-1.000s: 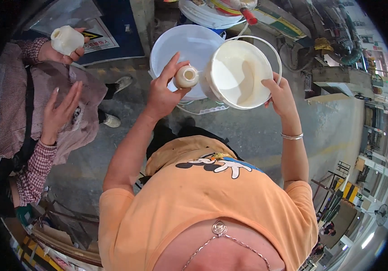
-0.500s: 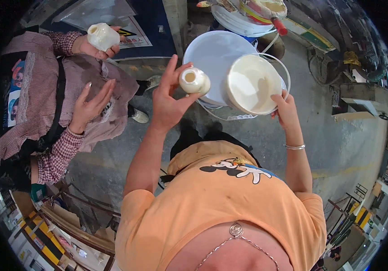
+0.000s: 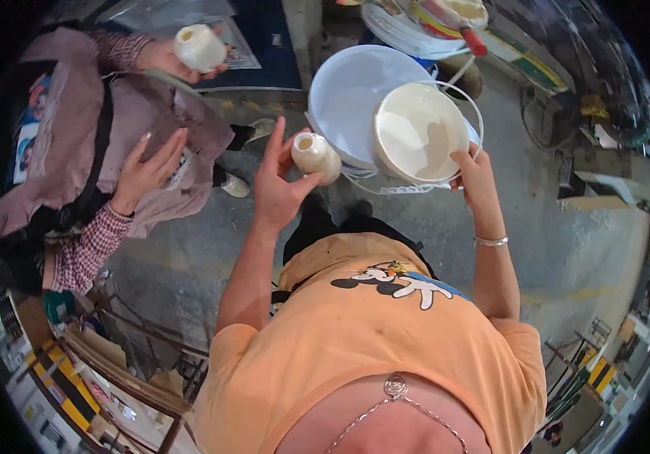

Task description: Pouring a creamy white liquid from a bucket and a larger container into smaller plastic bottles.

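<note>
The left hand [image 3: 276, 189] grips a small cream-coloured bottle [image 3: 316, 157] just above the centre of the frame, thumb and forefingers closed round its body with its open neck tipped toward the upper left. The right hand [image 3: 474, 175] pinches the near rim of a cream-stained white pail [image 3: 419, 132], held tilted so its mouth faces the camera. A thin wire bail loops round it.

Compared with a second ago, the bottle has drifted left and lower, away from the pail — then the two nearly touched, now a clear gap lies between them. The pail has swung more face-on, and its inside shows a smooth pale coat with a darker streak down the right of its middle. That reads, in my judgement, as bottle and pail being parted rather than brought together.

Behind them sits a large white bucket lid [image 3: 351, 94] over something blue. At upper left a second person [image 3: 75, 151] holds a similar bottle [image 3: 199, 47], now raised further toward the top edge, the other hand spread open against the mauve jacket.

Hard to tell: whether either bottle holds liquid, what the lid rests on, and the clutter along the top edge — a red-handled tool [image 3: 457, 26] is partly cut off.
</note>
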The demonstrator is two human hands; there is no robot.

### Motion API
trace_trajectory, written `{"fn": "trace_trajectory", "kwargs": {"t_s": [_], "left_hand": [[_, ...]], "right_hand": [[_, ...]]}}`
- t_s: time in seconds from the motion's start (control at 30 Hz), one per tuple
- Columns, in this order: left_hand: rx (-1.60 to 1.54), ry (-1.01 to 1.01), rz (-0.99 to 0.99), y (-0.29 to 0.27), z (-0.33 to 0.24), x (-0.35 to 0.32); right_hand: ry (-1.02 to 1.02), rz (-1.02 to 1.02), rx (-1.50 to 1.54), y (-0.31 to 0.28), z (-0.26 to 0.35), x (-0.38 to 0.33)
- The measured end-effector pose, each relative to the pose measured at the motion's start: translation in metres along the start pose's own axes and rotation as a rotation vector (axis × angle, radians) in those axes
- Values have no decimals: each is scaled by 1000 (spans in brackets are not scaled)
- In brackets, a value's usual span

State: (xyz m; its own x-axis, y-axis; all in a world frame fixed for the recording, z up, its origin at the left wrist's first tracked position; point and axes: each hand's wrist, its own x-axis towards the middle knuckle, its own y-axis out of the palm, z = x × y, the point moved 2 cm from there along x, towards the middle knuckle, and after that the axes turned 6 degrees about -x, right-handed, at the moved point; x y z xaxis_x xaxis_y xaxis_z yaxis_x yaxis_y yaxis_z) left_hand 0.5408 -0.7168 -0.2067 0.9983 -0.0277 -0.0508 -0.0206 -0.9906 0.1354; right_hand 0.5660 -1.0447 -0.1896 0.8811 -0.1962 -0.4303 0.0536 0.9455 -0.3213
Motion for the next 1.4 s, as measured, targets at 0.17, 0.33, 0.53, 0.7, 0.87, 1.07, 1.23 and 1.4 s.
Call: {"fn": "trace_trajectory", "kwargs": {"t_s": [0.17, 0.33, 0.53, 0.7, 0.87, 1.07, 1.23, 1.4], "left_hand": [[28, 26, -149, -18, 4, -19], [46, 51, -564, 9, 24, -33], [103, -32, -1107, 49, 48, -52], [70, 107, -1417, 49, 67, -81], [-9, 161, -1559, 22, 58, -162], [-21, 229, -1714, -29, 72, -273], [-67, 190, -1920, -56, 81, -347], [-108, 251, -2113, -102, 80, -385]], "right_hand": [[-126, 127, -29, 21, 13, 18], [-320, 476, -168, 17, 56, 97], [-362, 872, -291, 76, 90, 175], [-367, 1068, -323, 180, 100, 199], [-381, 1310, -347, 282, 136, 103], [-464, 1471, -375, 421, 147, -23], [-552, 1531, -493, 548, 151, -139], [-606, 1736, -455, 708, 143, -253]]}}
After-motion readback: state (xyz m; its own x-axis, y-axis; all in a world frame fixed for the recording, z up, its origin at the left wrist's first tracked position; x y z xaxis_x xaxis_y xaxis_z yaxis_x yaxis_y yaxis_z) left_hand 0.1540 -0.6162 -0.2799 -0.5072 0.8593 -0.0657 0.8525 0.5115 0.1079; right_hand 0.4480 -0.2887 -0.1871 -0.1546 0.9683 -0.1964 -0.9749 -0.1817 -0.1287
